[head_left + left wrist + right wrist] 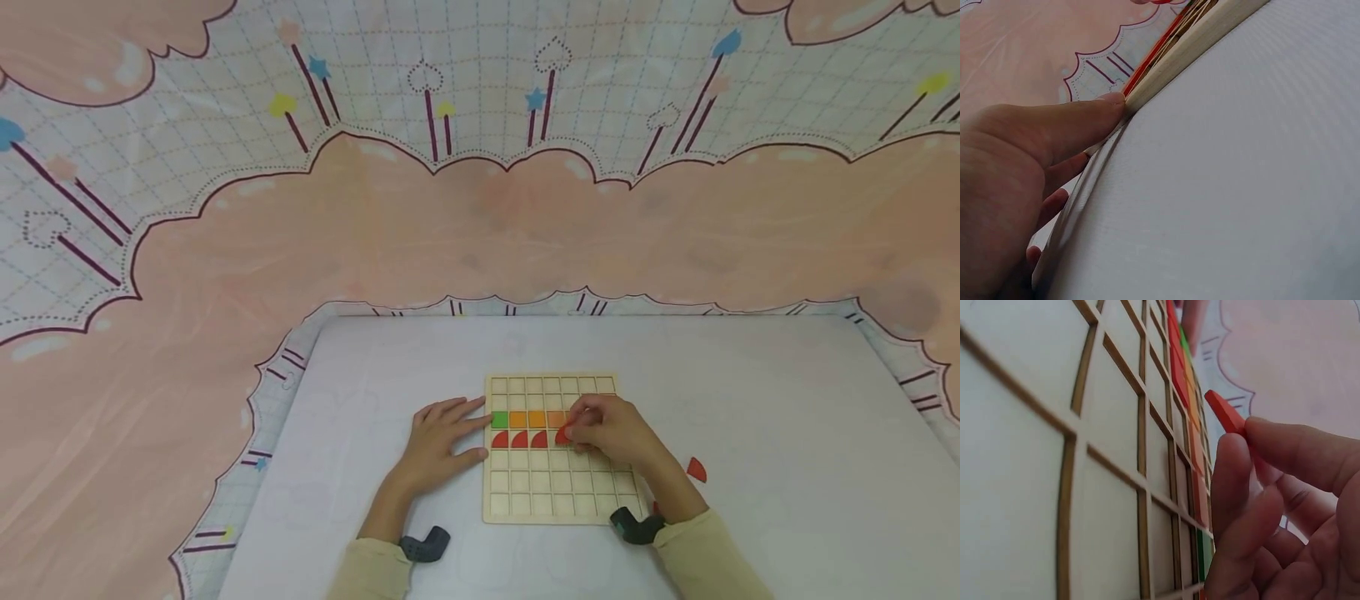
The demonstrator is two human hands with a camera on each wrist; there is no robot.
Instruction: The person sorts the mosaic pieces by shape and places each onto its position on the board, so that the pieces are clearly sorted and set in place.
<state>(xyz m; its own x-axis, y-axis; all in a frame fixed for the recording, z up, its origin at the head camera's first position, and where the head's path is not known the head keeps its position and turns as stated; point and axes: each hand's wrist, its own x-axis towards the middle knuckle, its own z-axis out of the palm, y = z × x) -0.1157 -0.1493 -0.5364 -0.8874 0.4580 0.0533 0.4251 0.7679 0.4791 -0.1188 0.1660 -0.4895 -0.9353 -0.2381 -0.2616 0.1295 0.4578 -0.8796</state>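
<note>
Pinching a red quarter-circle piece (pixel 562 435) between thumb and fingertips, right hand (pixel 611 435) holds it over the wooden grid board (pixel 558 492), at the fourth cell of the red row. Right wrist view shows the piece (pixel 1225 412) tilted, lifted off the board (pixel 1016 487), fingers (pixel 1235 487) curled round its edge.

Left hand (pixel 442 442) lies flat on the white table (pixel 750 417), fingers straight and spread, holding nothing; fingertips touch the board's left edge near the green tile (pixel 499 419). Left wrist view: thumb (pixel 1066 125) presses against the board's side (pixel 1191 47).

Board sits mid-table, near the front edge. On it: one green tile, then orange tiles (pixel 527 419) in a row to its right; just below, three red quarter pieces (pixel 519 439) seated side by side. Other cells bare wood.

Loose red piece (pixel 697 469) lies on the table right of the board, apart from it, beside the right forearm. Another red bit shows just by the right wrist, mostly hidden.

Pink cloud-pattern backdrop (pixel 480 225) behind the table.
</note>
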